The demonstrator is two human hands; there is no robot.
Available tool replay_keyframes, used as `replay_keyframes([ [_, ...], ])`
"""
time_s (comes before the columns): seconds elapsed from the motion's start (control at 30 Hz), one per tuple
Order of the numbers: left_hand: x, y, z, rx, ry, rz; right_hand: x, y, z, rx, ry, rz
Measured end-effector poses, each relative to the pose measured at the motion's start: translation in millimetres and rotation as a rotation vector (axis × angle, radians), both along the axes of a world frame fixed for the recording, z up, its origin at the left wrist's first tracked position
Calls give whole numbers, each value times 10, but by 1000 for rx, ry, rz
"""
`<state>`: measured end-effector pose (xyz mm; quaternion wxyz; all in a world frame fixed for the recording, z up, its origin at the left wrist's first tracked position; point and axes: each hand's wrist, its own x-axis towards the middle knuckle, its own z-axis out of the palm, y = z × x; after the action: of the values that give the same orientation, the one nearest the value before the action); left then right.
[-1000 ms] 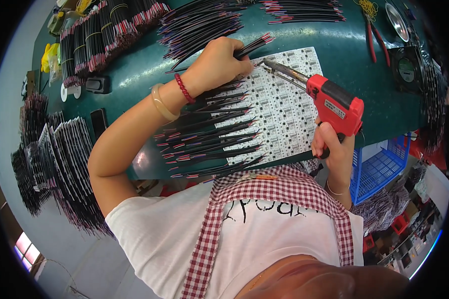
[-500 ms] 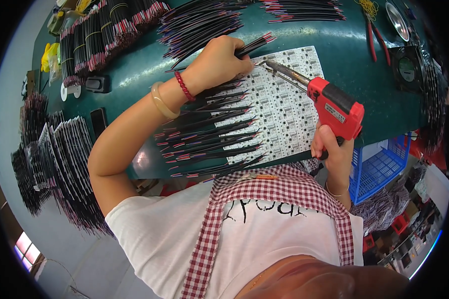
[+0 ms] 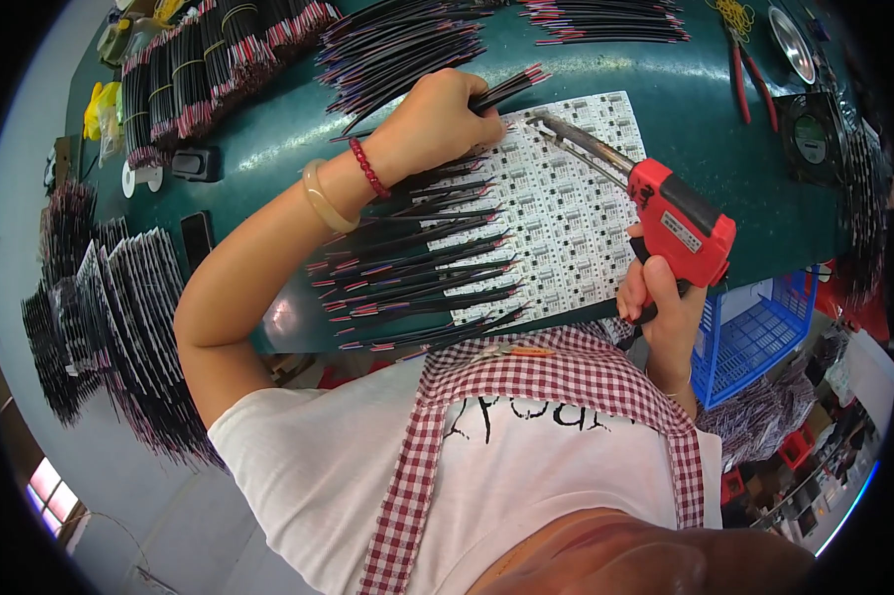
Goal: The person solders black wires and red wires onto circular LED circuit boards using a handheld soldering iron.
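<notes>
My left hand [image 3: 445, 119] is closed round a small bunch of black cables [image 3: 511, 87], whose stripped red and blue ends stick out past the fingers. It rests at the upper left edge of a white circuit board panel [image 3: 576, 218]. A red and black soldering gun [image 3: 680, 223] sits in my right hand [image 3: 662, 307], its handle wrapped by the fingers. The gun's metal tip points up and left, just right of my left fingertips, over the panel's top part. Along the panel's left side, several black cables [image 3: 437, 263] lie in rows with their ends on the boards.
Loose black cables [image 3: 397, 50] are heaped behind my left hand, beside tied bundles [image 3: 194, 79] at far left. Red-handled pliers [image 3: 752, 84], a metal dish [image 3: 792, 45] and a black fan-like box [image 3: 812, 139] stand far right. A blue crate [image 3: 754, 332] is below the table's right edge.
The soldering gun has shifted slightly right and down, drawing its tip a little away from my left fingertips. My left hand with the cables stays nearly still.
</notes>
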<state>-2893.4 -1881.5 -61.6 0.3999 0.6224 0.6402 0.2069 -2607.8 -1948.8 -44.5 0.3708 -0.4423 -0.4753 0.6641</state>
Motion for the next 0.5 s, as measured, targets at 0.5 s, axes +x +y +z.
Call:
replay_keyframes([
  [0.5, 32, -7, 55, 13, 2, -16, -3, -49, -85, -93, 34, -42],
])
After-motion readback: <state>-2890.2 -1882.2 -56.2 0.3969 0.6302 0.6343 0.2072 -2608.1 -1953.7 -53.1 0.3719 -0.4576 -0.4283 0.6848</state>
